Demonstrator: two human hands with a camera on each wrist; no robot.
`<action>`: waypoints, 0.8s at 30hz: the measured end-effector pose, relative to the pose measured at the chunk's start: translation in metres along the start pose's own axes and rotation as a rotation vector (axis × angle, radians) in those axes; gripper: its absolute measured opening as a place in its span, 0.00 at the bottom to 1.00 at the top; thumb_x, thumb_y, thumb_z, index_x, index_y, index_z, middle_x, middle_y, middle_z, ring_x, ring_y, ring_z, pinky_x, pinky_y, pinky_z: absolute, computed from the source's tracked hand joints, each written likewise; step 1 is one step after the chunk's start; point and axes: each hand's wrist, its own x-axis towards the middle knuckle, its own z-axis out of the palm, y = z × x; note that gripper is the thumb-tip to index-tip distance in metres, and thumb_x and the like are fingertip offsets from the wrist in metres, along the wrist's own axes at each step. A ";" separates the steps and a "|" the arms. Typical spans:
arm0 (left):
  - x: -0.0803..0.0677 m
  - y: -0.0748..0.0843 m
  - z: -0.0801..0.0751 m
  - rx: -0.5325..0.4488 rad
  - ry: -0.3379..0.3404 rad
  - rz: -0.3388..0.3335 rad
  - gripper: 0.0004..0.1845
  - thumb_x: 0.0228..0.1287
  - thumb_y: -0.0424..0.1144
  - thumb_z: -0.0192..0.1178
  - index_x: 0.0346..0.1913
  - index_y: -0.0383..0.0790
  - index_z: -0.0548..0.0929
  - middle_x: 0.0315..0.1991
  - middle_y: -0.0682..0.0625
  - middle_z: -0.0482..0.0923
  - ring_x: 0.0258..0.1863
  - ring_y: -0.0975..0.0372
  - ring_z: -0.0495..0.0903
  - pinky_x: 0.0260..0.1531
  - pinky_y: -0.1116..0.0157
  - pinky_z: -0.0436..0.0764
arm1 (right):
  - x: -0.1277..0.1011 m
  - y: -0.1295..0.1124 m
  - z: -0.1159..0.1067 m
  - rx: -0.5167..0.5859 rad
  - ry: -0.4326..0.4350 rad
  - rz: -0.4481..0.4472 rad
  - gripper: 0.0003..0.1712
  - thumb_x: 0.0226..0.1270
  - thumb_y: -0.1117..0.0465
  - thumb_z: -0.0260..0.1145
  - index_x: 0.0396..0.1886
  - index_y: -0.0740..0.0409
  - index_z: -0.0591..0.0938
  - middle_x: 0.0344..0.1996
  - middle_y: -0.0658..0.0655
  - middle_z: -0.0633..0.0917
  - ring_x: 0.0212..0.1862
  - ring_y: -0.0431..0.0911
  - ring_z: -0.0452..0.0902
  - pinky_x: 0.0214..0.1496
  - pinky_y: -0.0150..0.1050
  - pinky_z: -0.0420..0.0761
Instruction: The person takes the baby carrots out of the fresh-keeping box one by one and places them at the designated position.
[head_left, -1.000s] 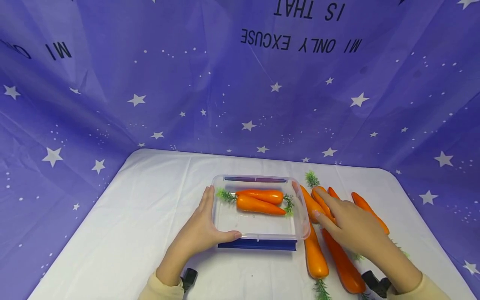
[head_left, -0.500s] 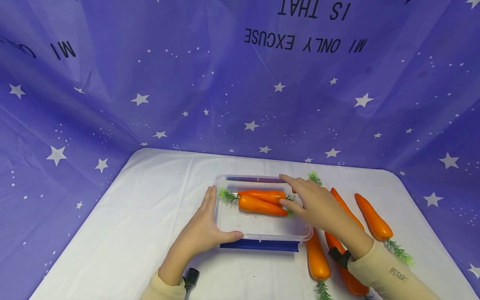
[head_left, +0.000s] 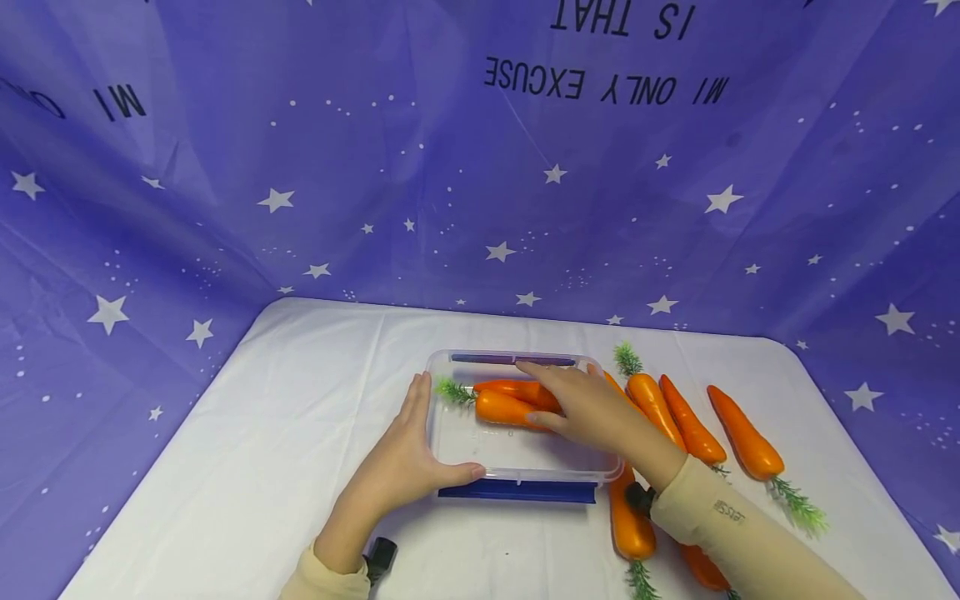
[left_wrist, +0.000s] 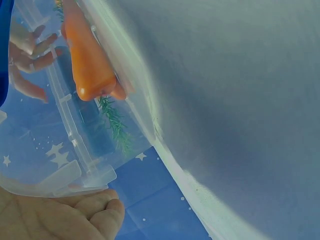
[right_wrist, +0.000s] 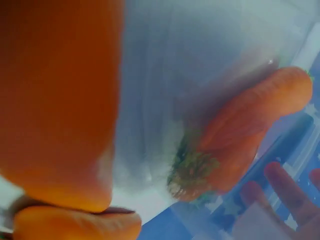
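Note:
A clear plastic container [head_left: 517, 457] sits on a blue lid [head_left: 517, 492] on the white table. My left hand [head_left: 420, 442] grips its near left corner, thumb on the front rim; in the left wrist view that hand [left_wrist: 65, 215] lies under the container's rim [left_wrist: 95, 177]. Two orange carrots [head_left: 498, 408] with green tops lie inside. My right hand [head_left: 558, 400] reaches over them with spread fingers, the thumb against the nearer carrot. The left wrist view shows those fingers [left_wrist: 30, 50] beside a carrot [left_wrist: 90, 65]. I see no carrot in the right hand.
Several loose carrots [head_left: 742, 433] lie to the right of the container, one [head_left: 630, 517] under my right wrist. It fills the left of the right wrist view as an orange blur [right_wrist: 60, 100]. A purple starred cloth [head_left: 480, 208] rises behind and beside the table [head_left: 300, 400].
My right hand has left the loose carrots and moved left, over the container and onto the carrots inside. The left hand and the container have stayed put.

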 end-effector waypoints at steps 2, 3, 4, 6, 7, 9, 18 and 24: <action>0.000 0.000 0.000 0.000 -0.001 -0.001 0.75 0.27 0.77 0.66 0.74 0.55 0.30 0.77 0.53 0.28 0.75 0.55 0.43 0.71 0.50 0.55 | 0.002 -0.002 0.002 -0.011 -0.023 0.010 0.43 0.58 0.34 0.62 0.71 0.24 0.55 0.63 0.42 0.74 0.65 0.47 0.70 0.67 0.71 0.50; 0.000 0.000 0.000 -0.003 -0.001 0.000 0.75 0.28 0.77 0.66 0.74 0.55 0.30 0.77 0.53 0.28 0.75 0.55 0.43 0.71 0.50 0.55 | 0.003 -0.003 0.003 -0.017 -0.031 0.013 0.43 0.57 0.34 0.62 0.71 0.22 0.54 0.63 0.41 0.74 0.65 0.47 0.70 0.67 0.71 0.49; 0.000 0.000 0.000 -0.005 -0.001 0.000 0.75 0.28 0.77 0.67 0.74 0.55 0.30 0.77 0.53 0.28 0.75 0.55 0.43 0.71 0.50 0.55 | 0.004 -0.004 0.003 -0.022 -0.035 0.014 0.43 0.57 0.33 0.62 0.71 0.21 0.53 0.63 0.41 0.74 0.64 0.47 0.71 0.67 0.72 0.49; 0.000 -0.001 0.000 -0.008 0.001 -0.001 0.75 0.28 0.76 0.67 0.75 0.55 0.30 0.77 0.54 0.28 0.75 0.56 0.43 0.71 0.50 0.56 | 0.005 -0.006 0.005 -0.041 -0.049 0.017 0.45 0.56 0.32 0.62 0.70 0.17 0.50 0.63 0.39 0.74 0.63 0.47 0.72 0.66 0.72 0.48; 0.000 -0.001 -0.001 -0.010 0.002 0.001 0.75 0.28 0.76 0.67 0.75 0.55 0.30 0.77 0.54 0.28 0.75 0.56 0.43 0.71 0.50 0.56 | 0.005 -0.007 0.005 -0.045 -0.061 0.020 0.46 0.55 0.32 0.63 0.69 0.15 0.49 0.63 0.39 0.74 0.63 0.47 0.72 0.66 0.72 0.48; 0.000 -0.001 -0.001 -0.015 0.003 0.001 0.75 0.28 0.76 0.67 0.74 0.56 0.30 0.77 0.54 0.28 0.75 0.56 0.43 0.71 0.50 0.56 | 0.007 -0.009 0.007 -0.037 -0.080 0.018 0.47 0.55 0.33 0.64 0.69 0.14 0.47 0.63 0.39 0.74 0.62 0.47 0.73 0.66 0.72 0.47; 0.000 -0.001 -0.001 -0.029 0.004 0.000 0.75 0.28 0.75 0.68 0.74 0.57 0.30 0.77 0.56 0.29 0.75 0.58 0.44 0.71 0.50 0.56 | 0.012 -0.015 0.015 -0.024 -0.128 -0.067 0.47 0.57 0.38 0.66 0.72 0.22 0.51 0.64 0.46 0.74 0.58 0.50 0.75 0.55 0.50 0.75; 0.000 -0.001 -0.001 -0.034 -0.001 0.001 0.75 0.28 0.76 0.67 0.74 0.58 0.30 0.77 0.56 0.29 0.75 0.59 0.44 0.71 0.50 0.56 | 0.010 -0.015 0.016 -0.089 -0.222 -0.072 0.51 0.54 0.36 0.67 0.73 0.25 0.49 0.64 0.49 0.75 0.55 0.52 0.77 0.52 0.52 0.77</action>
